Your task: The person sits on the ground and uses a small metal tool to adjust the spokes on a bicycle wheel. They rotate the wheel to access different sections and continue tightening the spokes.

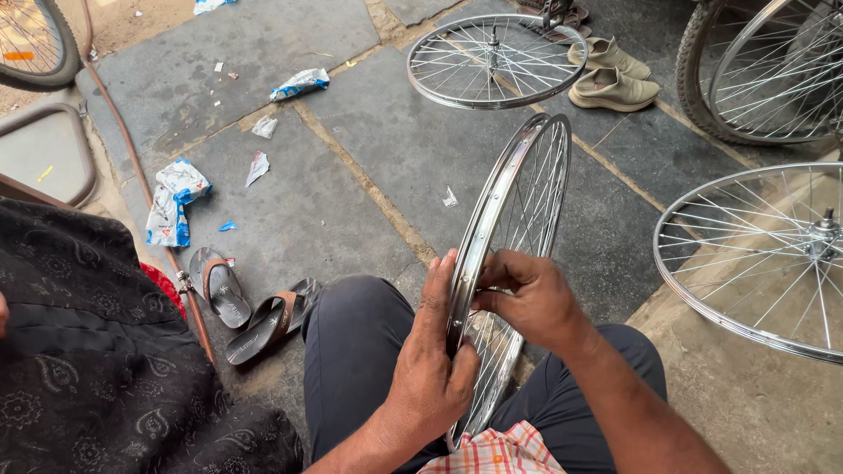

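Upright rim (518,211) stands between the knees, left hand (435,369) gripping its edge, right hand (527,294) pinching at the spokes. Sandals (250,307) lie left on the floor (351,158), another wheel (496,60) far off.

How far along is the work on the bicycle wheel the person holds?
Spokes already fill the upright wheel rim, and finished-looking wheels lie nearby, one on the floor. In hand: the left hand grips the rim while the right hand works at its inner edge. What remains cannot be told; the spoke ends are too small to judge.
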